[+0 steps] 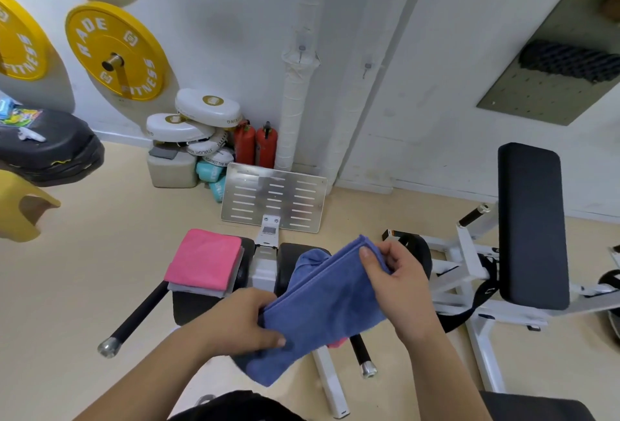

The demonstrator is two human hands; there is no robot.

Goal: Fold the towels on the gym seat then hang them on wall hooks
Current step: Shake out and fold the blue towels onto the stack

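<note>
1. The blue towel (pixel 322 300) is held part-folded above the gym seat (pixel 189 306).
2. Its near end is gripped by the left hand (pixel 241 320), and its far corner is pinched by the right hand (pixel 399 279), so the layers are kept taut and aligned.
3. A folded pink towel (pixel 204 258) is stacked on the seat's left pad, apart from the folding.
4. Wall hooks (pixel 302 49) are fixed beyond; hanging is judged not yet begun.

A yellow weight plate (pixel 115 51) hangs on the wall. White strike pads (pixel 208 107) are stacked just beside two red fire extinguishers (pixel 266 147), behind a slotted metal footplate (pixel 273 197).
</note>
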